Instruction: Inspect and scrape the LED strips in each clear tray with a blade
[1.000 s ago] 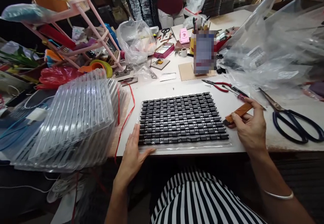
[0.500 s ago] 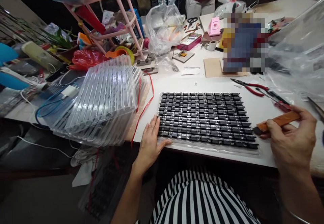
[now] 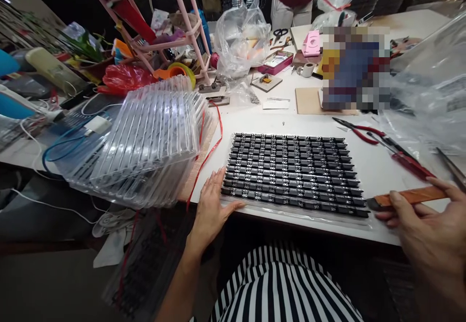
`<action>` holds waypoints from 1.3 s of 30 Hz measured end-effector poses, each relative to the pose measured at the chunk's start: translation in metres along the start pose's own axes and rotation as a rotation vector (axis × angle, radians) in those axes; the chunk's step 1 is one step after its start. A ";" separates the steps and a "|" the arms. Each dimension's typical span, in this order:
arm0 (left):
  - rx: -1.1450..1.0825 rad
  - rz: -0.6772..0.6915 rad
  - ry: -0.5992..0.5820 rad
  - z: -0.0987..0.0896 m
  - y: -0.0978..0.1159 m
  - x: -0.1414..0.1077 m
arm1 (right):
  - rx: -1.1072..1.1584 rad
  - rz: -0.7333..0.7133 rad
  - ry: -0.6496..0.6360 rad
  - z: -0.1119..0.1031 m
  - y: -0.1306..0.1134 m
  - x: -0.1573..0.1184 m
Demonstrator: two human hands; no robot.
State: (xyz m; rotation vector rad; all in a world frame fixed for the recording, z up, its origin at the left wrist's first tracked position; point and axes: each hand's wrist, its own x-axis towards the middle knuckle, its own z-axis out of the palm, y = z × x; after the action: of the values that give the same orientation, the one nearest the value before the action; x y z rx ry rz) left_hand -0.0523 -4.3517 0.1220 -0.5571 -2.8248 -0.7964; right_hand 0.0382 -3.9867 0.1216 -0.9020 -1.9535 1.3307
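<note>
A clear plastic tray [image 3: 255, 204] lies on the white table in front of me, filled with rows of small black circuit boards [image 3: 291, 171]. My left hand [image 3: 211, 205] rests against the tray's left end, fingers stretched out and thumb apart along the near edge. At the opposite end, my right hand [image 3: 429, 220] is closed around a flat orange-brown tool [image 3: 411, 197] with a dark tip. That tip is at the tray's near right corner, touching or very close to the end boards; I cannot tell which.
Stacked clear plastic trays [image 3: 145, 137] stand at the left, with a red ribbon [image 3: 209, 154] beside them. Red-handled pliers [image 3: 364, 135] and a red-handled tool [image 3: 411, 164] lie at the right. Behind are plastic bags [image 3: 240, 40], a pink rack [image 3: 182, 26] and a beige board [image 3: 307, 101].
My right hand has moved slightly nearer to me, bringing the tool's tip lower along the tray's right end. My left hand stays at the left end. The view has shifted slightly.
</note>
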 end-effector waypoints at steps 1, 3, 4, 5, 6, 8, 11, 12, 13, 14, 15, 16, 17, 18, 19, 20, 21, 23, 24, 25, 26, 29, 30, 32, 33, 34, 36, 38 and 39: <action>-0.015 -0.007 0.024 0.000 -0.001 0.000 | 0.032 0.010 -0.006 0.002 -0.002 -0.001; -0.049 -0.029 0.071 0.000 -0.002 0.000 | 0.105 0.023 -0.019 0.008 -0.006 -0.003; -0.073 -0.047 0.094 0.001 -0.003 0.000 | 0.133 0.026 -0.023 0.012 -0.007 -0.002; -0.104 -0.074 0.116 0.002 -0.003 0.000 | 0.157 0.024 -0.023 0.015 -0.007 -0.001; -0.142 -0.104 0.138 0.003 -0.004 0.000 | 0.175 0.017 -0.023 0.018 -0.007 0.000; -0.235 -0.158 0.187 0.007 -0.004 0.000 | 0.188 -0.011 -0.013 0.022 -0.006 0.003; -0.396 -0.184 0.260 0.011 -0.002 0.001 | 0.174 -0.052 -0.004 0.026 -0.003 0.006; -0.441 -0.181 0.280 0.012 -0.001 0.002 | 0.163 -0.061 -0.004 0.027 -0.003 0.006; -0.474 -0.177 0.294 0.013 0.000 0.003 | 0.150 -0.067 -0.005 0.027 -0.004 0.006; -0.494 -0.173 0.303 0.013 0.002 0.004 | 0.136 -0.070 -0.010 0.028 -0.005 0.005; -0.503 -0.170 0.306 0.012 0.003 0.004 | 0.121 -0.071 -0.013 0.028 -0.006 0.004; -0.506 -0.169 0.305 0.012 0.004 0.005 | 0.109 -0.071 -0.015 0.028 -0.008 0.003; -0.511 -0.170 0.302 0.011 0.004 0.006 | 0.098 -0.068 -0.019 0.029 -0.009 0.002; -0.518 -0.175 0.296 0.011 0.004 0.006 | 0.089 -0.065 -0.019 0.029 -0.010 0.001; -0.526 -0.185 0.286 0.010 0.003 0.006 | 0.080 -0.063 -0.017 0.029 -0.011 0.001; -0.532 -0.199 0.272 0.009 0.002 0.007 | 0.074 -0.063 -0.016 0.029 -0.011 0.001; -0.531 -0.213 0.256 0.009 0.001 0.007 | 0.071 -0.065 -0.015 0.029 -0.011 0.001; -0.508 -0.232 0.213 0.007 -0.002 0.008 | 0.073 -0.073 -0.020 0.029 -0.011 0.001; -0.487 -0.233 0.194 0.006 -0.003 0.008 | 0.074 -0.076 -0.023 0.029 -0.010 0.001; -0.464 -0.230 0.181 0.006 -0.005 0.009 | 0.073 -0.079 -0.026 0.029 -0.010 0.001; -0.441 -0.225 0.172 0.005 -0.006 0.010 | 0.069 -0.083 -0.027 0.029 -0.010 0.001; -0.371 -0.221 0.153 0.000 -0.008 0.012 | 0.056 -0.084 -0.034 0.029 -0.009 0.001; -0.345 -0.224 0.139 -0.002 -0.008 0.013 | 0.055 -0.083 -0.035 0.029 -0.009 0.001; -0.291 -0.216 0.094 -0.007 -0.008 0.015 | 0.053 -0.070 -0.046 0.028 -0.009 0.001; -0.267 -0.203 0.063 -0.010 -0.008 0.015 | 0.056 -0.065 -0.053 0.028 -0.009 0.001; -0.245 -0.182 0.034 -0.012 -0.008 0.016 | 0.059 -0.062 -0.057 0.028 -0.009 0.001; -0.203 -0.134 -0.012 -0.016 -0.009 0.017 | 0.062 -0.058 -0.062 0.028 -0.009 0.001; -0.163 -0.106 -0.033 -0.018 -0.009 0.017 | 0.050 -0.061 -0.055 0.028 -0.009 0.001; -0.146 -0.103 -0.033 -0.018 -0.009 0.017 | 0.043 -0.063 -0.053 0.028 -0.010 0.000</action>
State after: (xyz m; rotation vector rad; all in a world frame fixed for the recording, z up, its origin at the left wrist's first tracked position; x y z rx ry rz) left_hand -0.0711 -4.3633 0.1369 -0.4509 -2.8612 -1.0286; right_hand 0.0140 -4.0040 0.1218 -0.7855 -1.9693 1.3673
